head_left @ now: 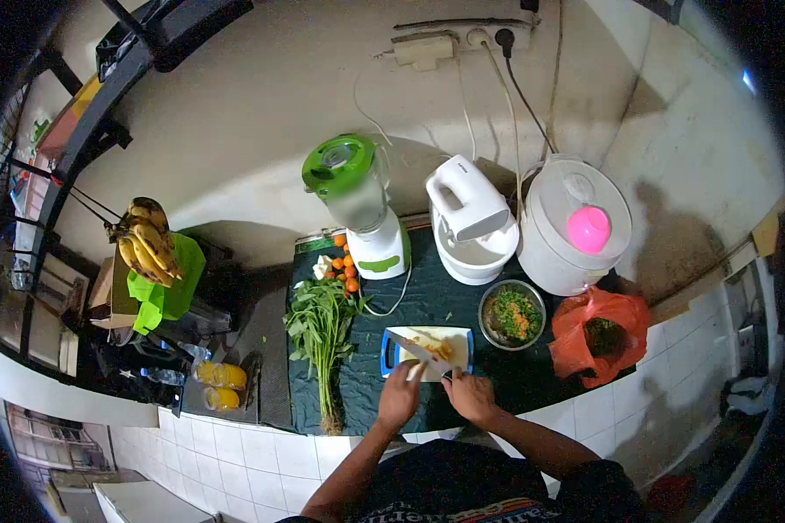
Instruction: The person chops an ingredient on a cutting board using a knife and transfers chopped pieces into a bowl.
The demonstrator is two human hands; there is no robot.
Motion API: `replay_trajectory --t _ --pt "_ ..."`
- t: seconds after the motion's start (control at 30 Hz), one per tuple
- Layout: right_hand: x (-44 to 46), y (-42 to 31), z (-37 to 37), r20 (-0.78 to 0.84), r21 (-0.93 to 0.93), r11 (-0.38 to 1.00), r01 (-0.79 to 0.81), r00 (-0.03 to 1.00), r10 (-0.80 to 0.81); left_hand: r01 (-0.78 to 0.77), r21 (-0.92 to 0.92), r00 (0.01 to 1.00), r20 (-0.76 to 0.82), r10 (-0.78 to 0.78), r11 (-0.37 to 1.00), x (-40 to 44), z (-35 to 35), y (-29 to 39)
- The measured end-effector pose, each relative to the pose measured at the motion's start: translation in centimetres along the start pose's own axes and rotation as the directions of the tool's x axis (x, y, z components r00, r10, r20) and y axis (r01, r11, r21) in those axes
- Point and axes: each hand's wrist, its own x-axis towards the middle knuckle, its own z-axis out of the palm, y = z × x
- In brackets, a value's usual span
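Observation:
My right hand [472,397] is closed round the dark handle of a knife [420,350], whose broad blade slants up and left over a white cutting board [458,342] with blue ends. Yellowish-brown chopped pieces [440,347] lie on the board behind the blade. At the board's near edge, close to the blade, my left hand [399,397] has its fingers drawn together round a small pale piece I cannot make out. Right of the board stands a metal bowl [484,324] of chopped greens and orange bits.
Leafy greens [322,327] and several tomatoes [350,272] lie to the left. Behind stand a green-lidded blender [379,248], a white stand mixer [475,218] and a rice cooker [567,253]. A red plastic bag [575,336] sits right; bananas [148,248] hang left.

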Motion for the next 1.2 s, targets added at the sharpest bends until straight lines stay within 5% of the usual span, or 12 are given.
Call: replay_trajectory --t 0.07,0.3,0.43,0.53,0.6,0.73,0.8,0.93,1.0,1.1,1.13,1.2 --pt "0.0 -0.1 0.2 -0.053 -0.030 0.999 0.043 0.998 -0.044 -0.346 0.233 0.927 0.237 0.292 0.909 0.5 -0.4 -0.2" --pt "-1.1 0.1 -1.7 -0.010 -0.111 0.991 0.079 0.997 -0.081 -0.448 0.161 0.845 0.397 0.358 0.879 2.8 2.3 -4.4" --pt "-2.5 1.4 -1.6 -0.171 -0.175 0.973 0.153 0.968 -0.183 -0.431 0.144 0.856 0.376 0.353 0.891 4.1 1.3 -5.5" --pt "-3.0 2.4 -2.1 -0.214 -0.191 0.962 0.196 0.948 -0.236 -0.304 0.047 0.934 0.210 0.288 0.951 4.6 0.0 -5.2" --pt "-3.4 2.8 -2.6 -0.186 -0.170 0.967 0.189 0.958 -0.220 -0.061 -0.019 0.848 0.527 0.062 0.998 4.4 -0.8 -4.9" --pt "-4.3 2.8 -4.7 -0.129 -0.202 0.959 0.200 0.965 -0.229 -0.134 -0.115 0.888 0.427 0.171 0.984 3.9 1.8 -5.9" --pt "-4.6 2.7 -5.4 -0.074 -0.191 0.963 0.192 0.975 -0.209 -0.360 0.004 0.896 0.279 0.345 0.933 4.6 2.8 -6.0" --pt "-5.0 3.3 -6.4 0.101 -0.183 0.978 0.096 0.992 -0.078 -0.353 0.033 0.926 0.158 0.344 0.935 6.1 3.0 -5.3" --pt "-5.2 3.6 -7.0 0.141 -0.179 0.981 0.078 0.989 -0.053 -0.074 -0.085 0.966 0.240 0.093 0.994 6.6 2.8 -4.4" --pt "-5.9 4.5 -7.8 0.148 -0.180 0.977 0.112 0.985 -0.086 0.015 -0.177 0.882 0.466 0.071 0.984 8.3 4.9 -4.5" --pt "-6.3 5.1 -7.9 0.147 -0.172 0.980 0.104 0.986 -0.079 -0.132 -0.062 0.886 0.441 0.146 0.989 8.7 5.5 -4.2" --pt "-7.2 6.0 -8.4 0.145 -0.169 0.981 0.099 0.987 -0.075 -0.167 -0.017 0.858 0.491 0.154 0.986 9.4 6.0 -3.5"
